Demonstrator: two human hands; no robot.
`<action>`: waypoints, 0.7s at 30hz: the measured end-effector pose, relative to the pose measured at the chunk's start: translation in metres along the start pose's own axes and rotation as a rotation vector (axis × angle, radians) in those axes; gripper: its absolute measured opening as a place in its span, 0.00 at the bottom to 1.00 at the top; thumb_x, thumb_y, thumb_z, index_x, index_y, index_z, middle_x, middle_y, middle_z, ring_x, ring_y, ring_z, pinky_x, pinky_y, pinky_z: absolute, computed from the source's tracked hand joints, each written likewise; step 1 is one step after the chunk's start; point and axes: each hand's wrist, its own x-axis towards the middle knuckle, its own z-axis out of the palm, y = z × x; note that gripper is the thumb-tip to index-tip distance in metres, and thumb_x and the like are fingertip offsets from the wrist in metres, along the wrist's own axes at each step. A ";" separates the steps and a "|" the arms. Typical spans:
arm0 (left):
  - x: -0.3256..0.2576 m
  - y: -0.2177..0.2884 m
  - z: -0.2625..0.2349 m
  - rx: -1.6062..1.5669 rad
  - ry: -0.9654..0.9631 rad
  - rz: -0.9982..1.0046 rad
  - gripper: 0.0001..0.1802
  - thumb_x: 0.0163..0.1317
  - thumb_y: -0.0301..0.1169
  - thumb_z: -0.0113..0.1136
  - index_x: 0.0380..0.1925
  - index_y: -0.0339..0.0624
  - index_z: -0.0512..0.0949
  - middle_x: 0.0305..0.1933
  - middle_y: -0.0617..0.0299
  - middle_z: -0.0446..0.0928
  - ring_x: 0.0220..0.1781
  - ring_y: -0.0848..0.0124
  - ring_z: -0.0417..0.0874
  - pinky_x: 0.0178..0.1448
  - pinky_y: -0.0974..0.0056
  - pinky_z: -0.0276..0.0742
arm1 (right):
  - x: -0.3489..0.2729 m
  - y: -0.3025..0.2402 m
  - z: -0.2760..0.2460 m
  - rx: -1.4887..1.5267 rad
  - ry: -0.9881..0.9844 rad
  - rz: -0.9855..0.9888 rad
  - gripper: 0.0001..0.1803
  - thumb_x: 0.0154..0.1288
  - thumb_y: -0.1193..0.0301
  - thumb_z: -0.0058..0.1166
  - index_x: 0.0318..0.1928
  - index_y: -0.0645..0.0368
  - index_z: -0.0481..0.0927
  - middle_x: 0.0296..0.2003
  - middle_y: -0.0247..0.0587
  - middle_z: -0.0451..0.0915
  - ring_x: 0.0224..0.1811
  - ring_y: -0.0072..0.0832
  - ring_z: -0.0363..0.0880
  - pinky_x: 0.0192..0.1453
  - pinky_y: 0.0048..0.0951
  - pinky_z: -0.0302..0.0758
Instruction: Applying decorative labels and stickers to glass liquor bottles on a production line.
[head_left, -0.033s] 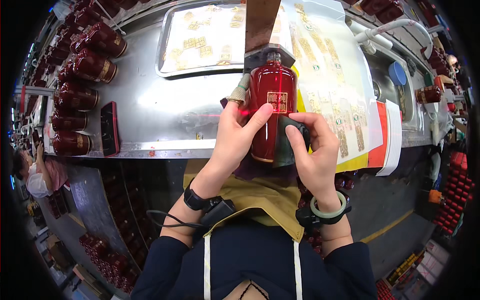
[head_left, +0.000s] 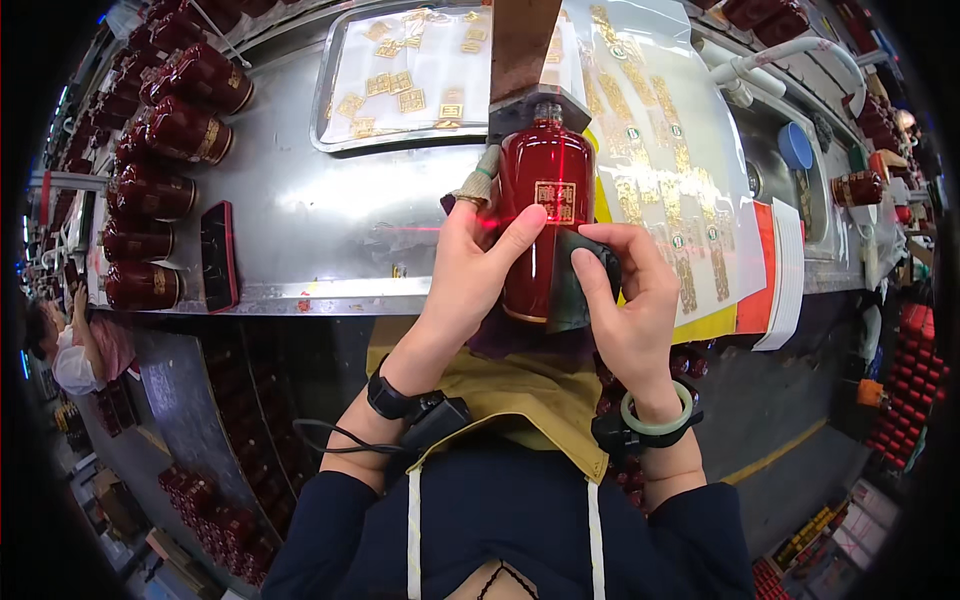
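A dark red glass bottle with a gold square label lies in front of me, its neck pointing away. My left hand grips its left side, the thumb pressed on the label's lower left corner. A pale fabric finger cover is on one left finger. My right hand pinches a dark green flat piece against the bottle's lower right side; its exact kind I cannot make out. A thin red light line crosses the bottle at the label. The left fingers behind the bottle are partly hidden.
Several red bottles line the steel table's left side, beside a dark phone-like slab. A metal tray holds gold labels. Translucent sheets with gold strips lie right. A brown upright post stands beyond the bottle; a sink is far right.
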 end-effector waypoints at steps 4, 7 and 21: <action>0.001 0.000 -0.001 -0.005 -0.010 0.002 0.40 0.72 0.32 0.68 0.78 0.33 0.59 0.69 0.53 0.76 0.64 0.71 0.81 0.67 0.63 0.79 | 0.002 -0.001 0.002 -0.025 0.014 -0.033 0.09 0.68 0.78 0.65 0.47 0.64 0.83 0.38 0.41 0.84 0.37 0.28 0.84 0.43 0.28 0.78; 0.001 0.001 0.000 -0.027 -0.014 0.002 0.40 0.73 0.31 0.68 0.78 0.33 0.59 0.68 0.54 0.76 0.64 0.71 0.81 0.67 0.63 0.79 | 0.002 -0.001 0.002 -0.030 0.016 -0.040 0.08 0.68 0.78 0.64 0.47 0.64 0.83 0.37 0.42 0.84 0.37 0.28 0.84 0.43 0.29 0.78; 0.006 0.000 -0.010 -0.175 0.033 -0.009 0.40 0.75 0.30 0.64 0.80 0.33 0.56 0.71 0.52 0.74 0.67 0.70 0.79 0.68 0.64 0.78 | 0.033 0.013 -0.030 0.442 0.057 0.186 0.11 0.80 0.75 0.54 0.57 0.66 0.80 0.44 0.30 0.82 0.45 0.13 0.78 0.52 0.18 0.75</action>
